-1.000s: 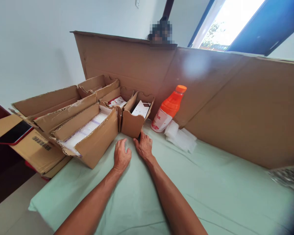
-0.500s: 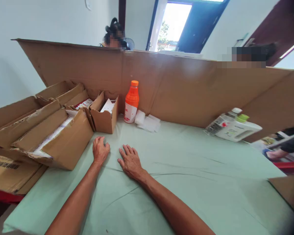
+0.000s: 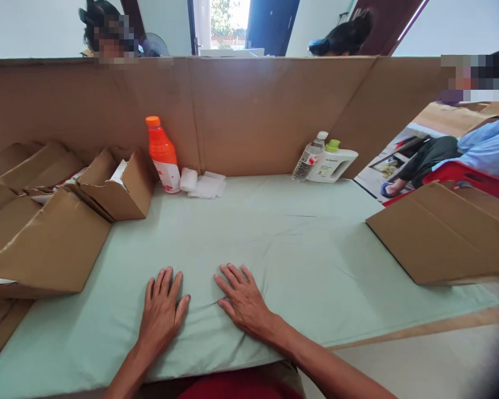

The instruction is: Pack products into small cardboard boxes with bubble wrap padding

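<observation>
My left hand lies palm down on the pale green cloth, fingers spread, holding nothing. To its right my right hand also rests flat on the cloth with its fingers apart and nothing in them. Creases run in the cloth around the right hand. Farther back stands an orange bottle with a white label. Beside its base are folded white translucent sheets.
Open cardboard boxes fill the left side, some with papers inside. A cardboard panel stands along the back. A clear bottle leans against a white jug. Another cardboard box sits at right. Several people are beyond the panel.
My view has turned right and down. My left hand has come back from near the boxes and gone from curled to flat and spread. The right hand stays flat on the cloth.
</observation>
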The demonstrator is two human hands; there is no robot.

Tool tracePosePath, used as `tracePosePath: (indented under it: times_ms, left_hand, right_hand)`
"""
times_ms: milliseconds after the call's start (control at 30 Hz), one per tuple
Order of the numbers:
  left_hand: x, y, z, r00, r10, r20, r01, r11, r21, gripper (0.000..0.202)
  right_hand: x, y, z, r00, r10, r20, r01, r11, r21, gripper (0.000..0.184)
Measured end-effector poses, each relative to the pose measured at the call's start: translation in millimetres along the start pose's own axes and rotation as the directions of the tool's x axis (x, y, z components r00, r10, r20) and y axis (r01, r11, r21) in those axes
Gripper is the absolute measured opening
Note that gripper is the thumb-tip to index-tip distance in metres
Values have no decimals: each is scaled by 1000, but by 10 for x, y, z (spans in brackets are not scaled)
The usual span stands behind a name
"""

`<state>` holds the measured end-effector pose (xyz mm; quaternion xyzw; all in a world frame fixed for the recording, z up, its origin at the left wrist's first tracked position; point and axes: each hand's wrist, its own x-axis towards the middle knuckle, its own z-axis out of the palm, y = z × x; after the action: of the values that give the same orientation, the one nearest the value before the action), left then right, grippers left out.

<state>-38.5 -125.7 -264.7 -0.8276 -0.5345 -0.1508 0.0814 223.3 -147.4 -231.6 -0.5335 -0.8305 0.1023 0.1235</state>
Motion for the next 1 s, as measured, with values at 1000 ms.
tracePosePath:
  times_ms: [1000]
  left_hand:
    - [269, 1630, 95, 730, 677, -91, -662, 668, -338, 77]
  right_hand:
    - [-1938, 1968, -890, 535, 759, -371, -845, 465, -265, 42]
